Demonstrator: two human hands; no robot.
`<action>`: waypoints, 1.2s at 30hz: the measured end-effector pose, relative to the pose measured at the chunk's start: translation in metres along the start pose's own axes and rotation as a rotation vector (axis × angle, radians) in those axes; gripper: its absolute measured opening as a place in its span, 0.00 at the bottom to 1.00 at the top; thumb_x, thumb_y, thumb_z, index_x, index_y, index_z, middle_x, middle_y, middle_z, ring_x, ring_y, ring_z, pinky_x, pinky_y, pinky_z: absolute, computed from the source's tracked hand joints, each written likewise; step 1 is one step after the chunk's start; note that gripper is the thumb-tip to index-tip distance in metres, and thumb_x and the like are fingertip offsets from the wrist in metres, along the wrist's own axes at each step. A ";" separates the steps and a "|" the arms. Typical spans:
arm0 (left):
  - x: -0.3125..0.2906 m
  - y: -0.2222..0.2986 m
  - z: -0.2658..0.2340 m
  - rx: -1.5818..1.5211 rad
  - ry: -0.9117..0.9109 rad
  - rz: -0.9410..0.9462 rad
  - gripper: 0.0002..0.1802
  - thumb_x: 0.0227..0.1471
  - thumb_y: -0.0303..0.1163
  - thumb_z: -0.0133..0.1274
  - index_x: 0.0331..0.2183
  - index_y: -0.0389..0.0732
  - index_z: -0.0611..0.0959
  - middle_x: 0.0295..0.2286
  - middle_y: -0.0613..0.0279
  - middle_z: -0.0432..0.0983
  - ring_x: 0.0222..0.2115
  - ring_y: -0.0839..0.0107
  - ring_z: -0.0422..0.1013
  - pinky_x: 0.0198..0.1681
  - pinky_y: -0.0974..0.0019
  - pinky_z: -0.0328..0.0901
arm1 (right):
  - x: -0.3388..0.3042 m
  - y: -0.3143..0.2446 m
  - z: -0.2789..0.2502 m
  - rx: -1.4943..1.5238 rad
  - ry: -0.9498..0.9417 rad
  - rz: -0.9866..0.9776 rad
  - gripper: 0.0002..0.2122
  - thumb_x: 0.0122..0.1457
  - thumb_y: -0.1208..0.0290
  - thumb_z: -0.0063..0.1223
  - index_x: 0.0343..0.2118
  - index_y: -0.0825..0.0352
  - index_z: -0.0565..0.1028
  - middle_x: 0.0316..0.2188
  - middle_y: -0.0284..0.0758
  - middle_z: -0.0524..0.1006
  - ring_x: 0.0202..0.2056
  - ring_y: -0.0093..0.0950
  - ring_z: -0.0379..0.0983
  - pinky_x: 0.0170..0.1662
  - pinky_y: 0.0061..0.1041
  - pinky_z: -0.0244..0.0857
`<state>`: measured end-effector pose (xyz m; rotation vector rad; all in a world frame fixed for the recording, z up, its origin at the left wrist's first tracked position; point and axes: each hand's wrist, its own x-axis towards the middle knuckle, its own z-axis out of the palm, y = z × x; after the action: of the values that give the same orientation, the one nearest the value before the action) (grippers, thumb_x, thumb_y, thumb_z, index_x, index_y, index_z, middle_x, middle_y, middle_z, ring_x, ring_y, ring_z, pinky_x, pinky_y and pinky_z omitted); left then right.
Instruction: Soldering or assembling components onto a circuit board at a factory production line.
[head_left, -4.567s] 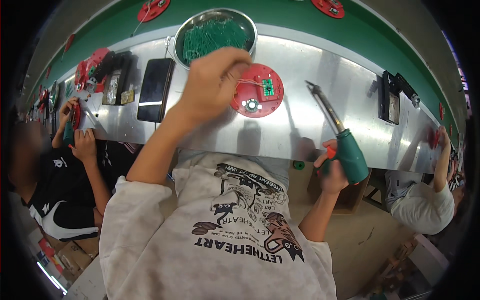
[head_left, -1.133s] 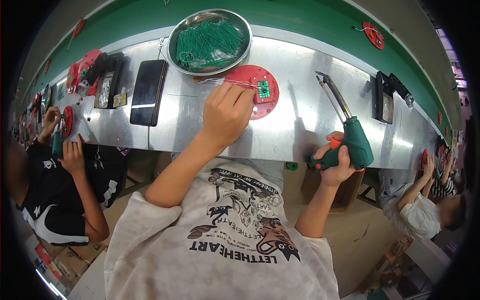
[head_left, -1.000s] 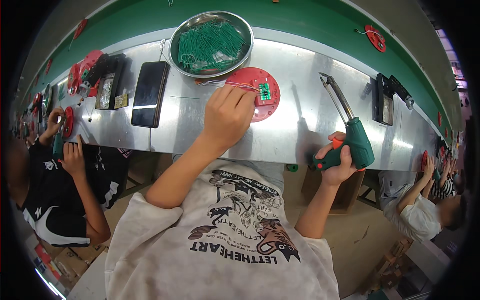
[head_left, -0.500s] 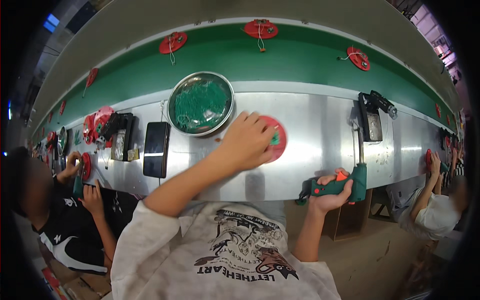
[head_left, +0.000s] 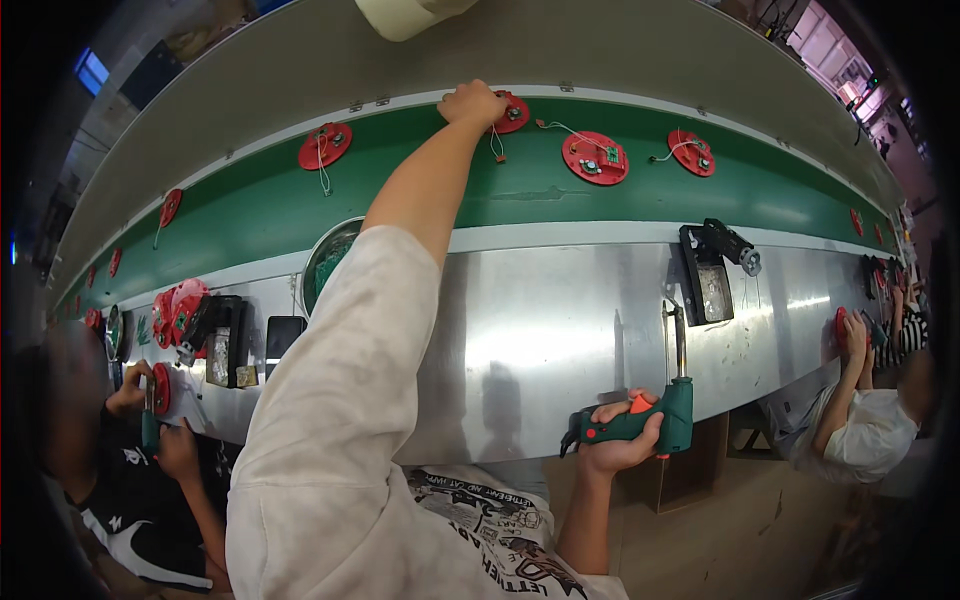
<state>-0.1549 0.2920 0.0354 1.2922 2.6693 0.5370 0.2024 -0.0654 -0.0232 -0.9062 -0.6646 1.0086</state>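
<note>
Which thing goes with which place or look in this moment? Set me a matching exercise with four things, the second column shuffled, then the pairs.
Things:
1. Soldering gun
2. Bowl
3. Phone
4. Left grip

Places and looks:
A. Dark, flat on the metal table
B. At a red disc on the green strip
C. Green body, held in the right grip
D. Round and metal, with green wires inside

Pairs: 1-C, 2-D, 3-A, 4-B
</note>
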 end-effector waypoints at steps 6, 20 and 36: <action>0.042 -0.052 0.019 -0.418 -0.076 -0.039 0.22 0.49 0.47 0.63 0.42 0.42 0.87 0.46 0.52 0.80 0.49 0.56 0.74 0.53 0.54 0.65 | 0.003 -0.001 0.011 0.011 -0.007 0.072 0.21 0.69 0.54 0.34 0.40 0.71 0.69 0.24 0.38 0.72 0.14 0.26 0.64 0.19 0.25 0.62; -0.325 -0.164 -0.091 -0.475 -0.661 0.842 0.13 0.57 0.35 0.53 0.27 0.35 0.76 0.45 0.43 0.69 0.39 0.52 0.70 0.46 0.54 0.65 | -0.004 -0.010 0.013 -0.046 -0.032 0.063 0.20 0.69 0.56 0.36 0.37 0.73 0.71 0.11 0.35 0.66 0.14 0.25 0.61 0.21 0.25 0.61; -0.259 -0.249 -0.088 -0.021 0.085 0.782 0.07 0.47 0.27 0.60 0.33 0.42 0.85 0.35 0.58 0.76 0.41 0.56 0.70 0.47 0.55 0.67 | -0.009 -0.010 0.017 -0.066 -0.048 0.077 0.19 0.68 0.57 0.39 0.34 0.72 0.72 0.13 0.35 0.68 0.15 0.26 0.64 0.21 0.25 0.62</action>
<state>-0.1986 -0.0743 0.0148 2.3357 2.1106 0.6938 0.1894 -0.0702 -0.0070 -0.9734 -0.7112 1.0853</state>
